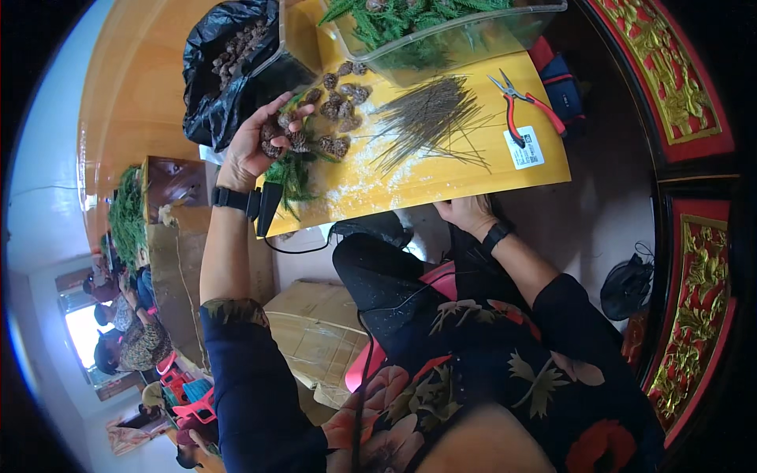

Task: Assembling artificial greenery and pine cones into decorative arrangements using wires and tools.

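Note:
My left hand (254, 143), palm up with fingers curled, cradles several brown pine cones (270, 147) at the left end of the yellow table (347, 197). Green artificial pine sprigs (290, 178) lie right below and beside it. Close by on the tabletop is a loose group of more pine cones (341, 106). My right hand (470, 214) is at the table's near edge, thumb showing; its other fingers are mostly hidden, and I cannot make out anything in it. Beyond it, a pile of thin dark wires (430, 118) is spread across the table.
Red-handled pliers (514, 98) and a white label (524, 147) lie at the table's right. Behind stand a clear bin (441, 59) of greenery and a black bag (206, 102) of cones. A cardboard box (315, 335) sits below; other people (130, 343) work far left.

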A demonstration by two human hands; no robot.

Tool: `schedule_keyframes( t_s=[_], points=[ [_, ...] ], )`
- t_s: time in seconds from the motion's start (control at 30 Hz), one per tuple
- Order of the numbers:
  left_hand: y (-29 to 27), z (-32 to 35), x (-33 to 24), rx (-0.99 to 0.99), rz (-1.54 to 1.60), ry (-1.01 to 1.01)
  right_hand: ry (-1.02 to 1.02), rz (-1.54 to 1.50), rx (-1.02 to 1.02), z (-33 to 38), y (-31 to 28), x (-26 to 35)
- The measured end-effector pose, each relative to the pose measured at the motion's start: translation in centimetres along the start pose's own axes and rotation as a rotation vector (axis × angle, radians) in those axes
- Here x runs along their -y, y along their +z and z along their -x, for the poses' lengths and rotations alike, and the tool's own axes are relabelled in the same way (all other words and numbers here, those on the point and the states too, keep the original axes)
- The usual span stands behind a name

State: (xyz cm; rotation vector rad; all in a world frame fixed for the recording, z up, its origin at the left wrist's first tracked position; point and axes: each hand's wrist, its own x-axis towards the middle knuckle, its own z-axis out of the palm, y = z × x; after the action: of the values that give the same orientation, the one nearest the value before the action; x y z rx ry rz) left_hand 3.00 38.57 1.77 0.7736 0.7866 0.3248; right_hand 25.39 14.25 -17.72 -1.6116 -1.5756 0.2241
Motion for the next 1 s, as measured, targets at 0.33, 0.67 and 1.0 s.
schedule_keyframes(
  t_s=[0.33,0.67,1.0],
  points=[
    [-1.2,-1.5,0.2,0.129,0.248,0.11,0.009,0.017,0.022,-0.4,-0.3,0.4],
    [-1.9,-3.3,0.5,0.133,0.39,0.2,0.011,0.016,0.016,-0.4,-0.4,0.6],
    [-0.2,-2.5,0.6,-0.027,0.262,0.224,0.011,0.009,0.007,-0.2,-0.2,0.2]
  ],
)
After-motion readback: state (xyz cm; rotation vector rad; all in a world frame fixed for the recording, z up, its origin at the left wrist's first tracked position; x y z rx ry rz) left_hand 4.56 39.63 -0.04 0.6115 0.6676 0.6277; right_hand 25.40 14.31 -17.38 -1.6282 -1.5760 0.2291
